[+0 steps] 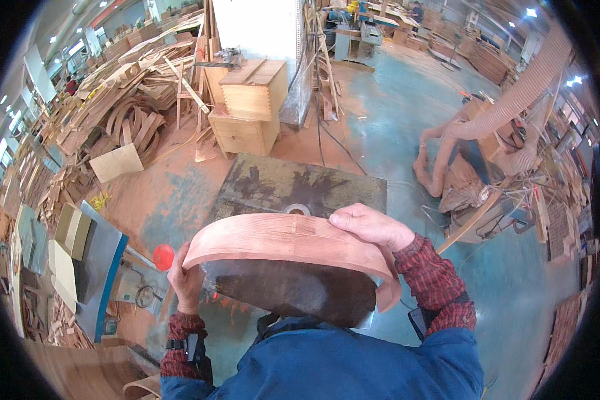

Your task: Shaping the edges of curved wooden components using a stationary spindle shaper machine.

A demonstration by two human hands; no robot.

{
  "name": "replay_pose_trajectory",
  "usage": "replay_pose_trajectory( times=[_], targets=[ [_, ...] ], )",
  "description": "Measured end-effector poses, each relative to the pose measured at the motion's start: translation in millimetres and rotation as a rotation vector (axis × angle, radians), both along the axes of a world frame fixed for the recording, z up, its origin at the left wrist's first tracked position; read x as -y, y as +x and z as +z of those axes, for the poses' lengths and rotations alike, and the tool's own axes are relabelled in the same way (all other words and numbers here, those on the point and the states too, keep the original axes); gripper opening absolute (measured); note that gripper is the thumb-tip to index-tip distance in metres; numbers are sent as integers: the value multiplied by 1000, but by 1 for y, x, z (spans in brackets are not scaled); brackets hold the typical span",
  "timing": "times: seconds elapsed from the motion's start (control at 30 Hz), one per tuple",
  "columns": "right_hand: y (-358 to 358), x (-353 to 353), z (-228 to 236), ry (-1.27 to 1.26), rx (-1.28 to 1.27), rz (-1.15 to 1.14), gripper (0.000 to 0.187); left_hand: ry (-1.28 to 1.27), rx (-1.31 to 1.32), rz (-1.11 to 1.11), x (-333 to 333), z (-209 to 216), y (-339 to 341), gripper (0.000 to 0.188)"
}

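Note:
A wide curved wooden piece (267, 239), bent like an arch with its ends toward me, is held up in both hands over a dark metal machine table (247, 180). My left hand (187, 283) is closed around its left end. On the right, my right hand (373, 225) grips its upper edge, thumb lying along the top and fingers hidden behind the wood. Just beyond the arch, a round metal fitting (297, 209) shows in the table; the wood hides part of it. Whether the wood touches the table, I cannot tell.
A red disc (163, 257) stands beside my left hand. Farther left are a blue-edged panel (107, 273) and heaped wood offcuts (113, 100). Wooden drawer boxes (250, 100) stand beyond the table. Large ribbed hoses (507, 93) and a machine occupy the right.

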State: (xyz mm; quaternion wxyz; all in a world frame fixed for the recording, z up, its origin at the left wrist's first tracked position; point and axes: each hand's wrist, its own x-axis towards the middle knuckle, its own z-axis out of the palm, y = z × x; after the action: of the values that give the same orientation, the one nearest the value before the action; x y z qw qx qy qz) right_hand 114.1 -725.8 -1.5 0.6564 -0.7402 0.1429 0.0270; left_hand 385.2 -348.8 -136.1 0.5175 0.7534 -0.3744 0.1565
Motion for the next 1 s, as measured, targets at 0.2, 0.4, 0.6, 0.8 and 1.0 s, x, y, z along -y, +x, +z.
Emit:
replay_pose_trajectory(
  times=[0.2, 0.4, 0.6, 0.8, 1.0],
  targets=[
    [14, -30, 27, -1, -22, -2, 40, -57, 130, -36, 8, 25, 13, 36],
    [26, -61, 50, -8, -82, -50, 35, -56, 47, 63, 10, 34, 35, 44],
    [47, -110, 83, 28, 43, -165, 37, -368, -374, 52, 23, 87, -33, 48],
    [76, -169, 86, -38, 270, 7, 33, -591, -803, -264, 2, 153, -139, 45],
    [66, -246, 61, 86, 515, 139, 29, -950, -832, 25, -31, 197, -205, 36]
  ],
)
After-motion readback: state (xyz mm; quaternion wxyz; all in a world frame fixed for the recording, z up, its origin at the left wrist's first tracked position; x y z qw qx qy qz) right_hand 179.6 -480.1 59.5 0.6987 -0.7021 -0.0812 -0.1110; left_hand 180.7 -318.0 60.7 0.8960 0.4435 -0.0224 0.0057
